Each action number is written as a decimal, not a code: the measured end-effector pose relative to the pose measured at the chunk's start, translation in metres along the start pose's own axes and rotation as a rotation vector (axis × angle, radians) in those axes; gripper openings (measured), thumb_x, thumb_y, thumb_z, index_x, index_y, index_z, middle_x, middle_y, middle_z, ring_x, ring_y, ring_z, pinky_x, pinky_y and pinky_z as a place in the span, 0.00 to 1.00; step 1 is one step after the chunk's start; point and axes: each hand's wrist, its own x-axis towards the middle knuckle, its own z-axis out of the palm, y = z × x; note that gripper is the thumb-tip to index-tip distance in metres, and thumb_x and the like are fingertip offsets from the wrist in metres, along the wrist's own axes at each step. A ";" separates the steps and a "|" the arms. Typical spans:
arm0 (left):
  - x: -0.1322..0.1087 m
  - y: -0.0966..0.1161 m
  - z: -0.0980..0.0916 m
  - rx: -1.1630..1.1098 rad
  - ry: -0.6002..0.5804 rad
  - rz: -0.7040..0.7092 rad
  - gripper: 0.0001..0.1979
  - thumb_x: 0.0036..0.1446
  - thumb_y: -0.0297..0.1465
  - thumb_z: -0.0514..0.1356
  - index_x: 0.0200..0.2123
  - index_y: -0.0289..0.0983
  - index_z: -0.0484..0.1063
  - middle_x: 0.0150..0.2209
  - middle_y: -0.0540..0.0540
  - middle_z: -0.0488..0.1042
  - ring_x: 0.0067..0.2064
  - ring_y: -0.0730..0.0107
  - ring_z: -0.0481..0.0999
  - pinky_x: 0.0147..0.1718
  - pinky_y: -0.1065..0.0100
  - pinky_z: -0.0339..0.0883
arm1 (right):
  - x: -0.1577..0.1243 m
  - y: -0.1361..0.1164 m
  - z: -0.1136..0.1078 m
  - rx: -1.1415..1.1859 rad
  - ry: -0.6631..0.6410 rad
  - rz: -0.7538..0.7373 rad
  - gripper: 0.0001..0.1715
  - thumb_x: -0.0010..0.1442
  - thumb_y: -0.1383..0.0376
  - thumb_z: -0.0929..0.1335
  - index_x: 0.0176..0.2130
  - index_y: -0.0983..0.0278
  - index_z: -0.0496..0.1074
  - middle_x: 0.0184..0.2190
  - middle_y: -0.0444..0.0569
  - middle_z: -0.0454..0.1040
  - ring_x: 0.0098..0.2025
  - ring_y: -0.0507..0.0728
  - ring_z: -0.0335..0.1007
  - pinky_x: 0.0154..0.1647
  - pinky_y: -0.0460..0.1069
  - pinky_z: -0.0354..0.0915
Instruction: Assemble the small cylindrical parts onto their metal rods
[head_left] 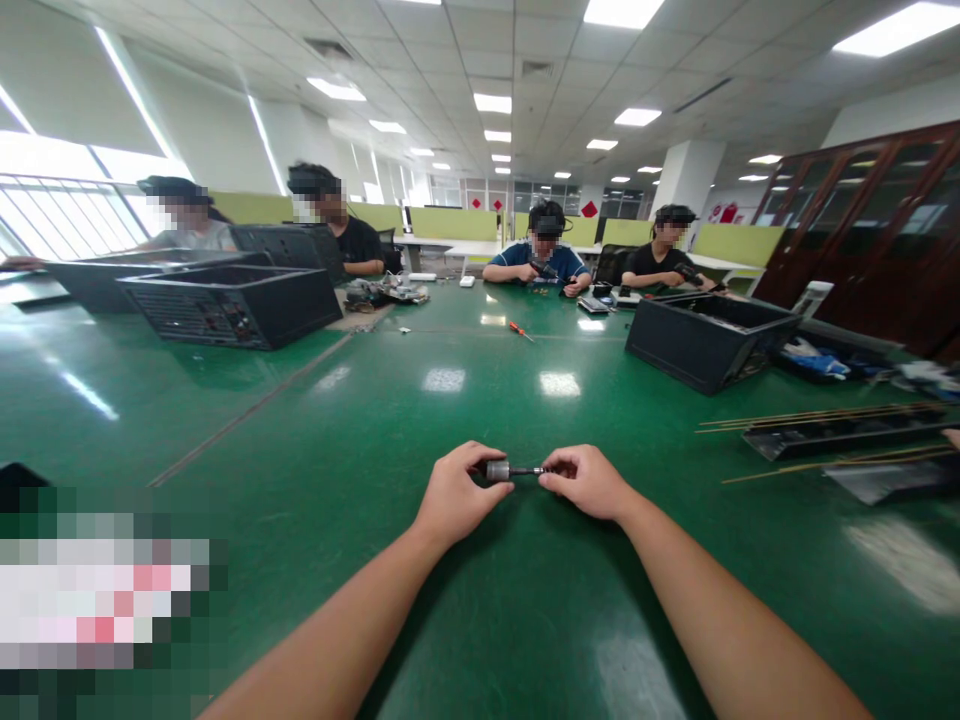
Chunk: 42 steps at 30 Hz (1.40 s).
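Both my hands hold a short grey metal cylinder with a thin dark shaft point(498, 470) level, just above the green tabletop. Its exact kind is too small to make out. My left hand point(459, 490) has its thumb and fingers closed around the thick cylinder end. At the other end, the thumb and fingertips of my right hand point(589, 482) pinch the tip of the shaft. Part of that tip is hidden by the right fingers. The shaft shows between the two hands, pointing right.
Farther off lies an orange-handled screwdriver point(519, 329). Dark computer cases stand at left point(232, 305) and right point(701, 340). Thin rods and dark metal channels point(840, 425) lie at right. Several people sit around the green table point(390, 400). A pixelated patch covers the lower left.
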 end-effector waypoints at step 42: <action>-0.095 -0.023 -0.116 0.491 0.021 -0.213 0.22 0.59 0.48 0.52 0.46 0.38 0.70 0.41 0.43 0.79 0.44 0.55 0.78 0.45 0.59 0.70 | 0.005 0.002 0.011 0.001 -0.017 -0.069 0.11 0.53 0.62 0.70 0.34 0.67 0.79 0.25 0.47 0.75 0.26 0.51 0.66 0.27 0.45 0.59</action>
